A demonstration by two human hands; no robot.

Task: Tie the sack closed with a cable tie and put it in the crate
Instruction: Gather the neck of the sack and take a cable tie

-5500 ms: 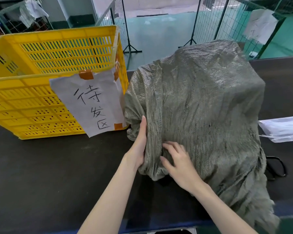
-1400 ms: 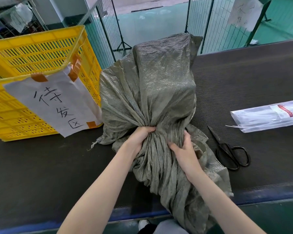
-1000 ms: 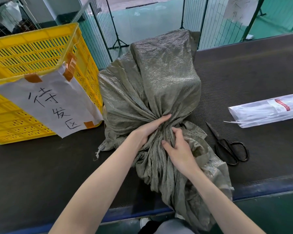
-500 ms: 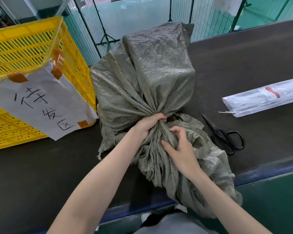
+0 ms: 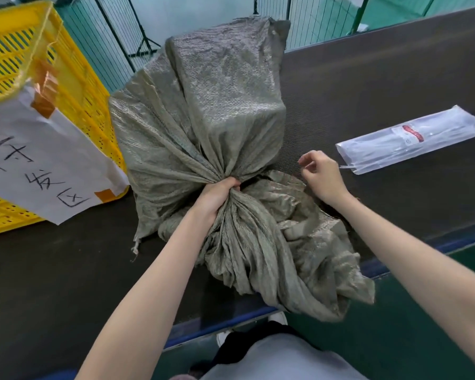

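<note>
On the dark table (image 5: pixel 368 86), your left hand (image 5: pixel 217 194) clenches the woven sack's (image 5: pixel 220 105) gathered neck; your right hand (image 5: pixel 322 174), loosely curled and empty, hovers short of the cable-tie packet (image 5: pixel 406 139) beyond it — loosen that grip and the neck could splay open.

The left hand (image 5: pixel 217 197) grips the gathered neck of a grey-green woven sack (image 5: pixel 217 105), its fingers curled tight round the bunched cloth. Beyond those fingers the filled body of the sack rests on a dark table (image 5: pixel 368 86); on the wrist side the loose mouth spills over the table's edge. The right hand (image 5: pixel 322 175) hovers clear of the sack with loosely curled fingers holding nothing. Just beyond its fingertips lies a clear packet of cable ties (image 5: pixel 406 138). Left of the sack stands a yellow crate (image 5: pixel 74 86) bearing a taped paper sign (image 5: pixel 44 163).
</note>
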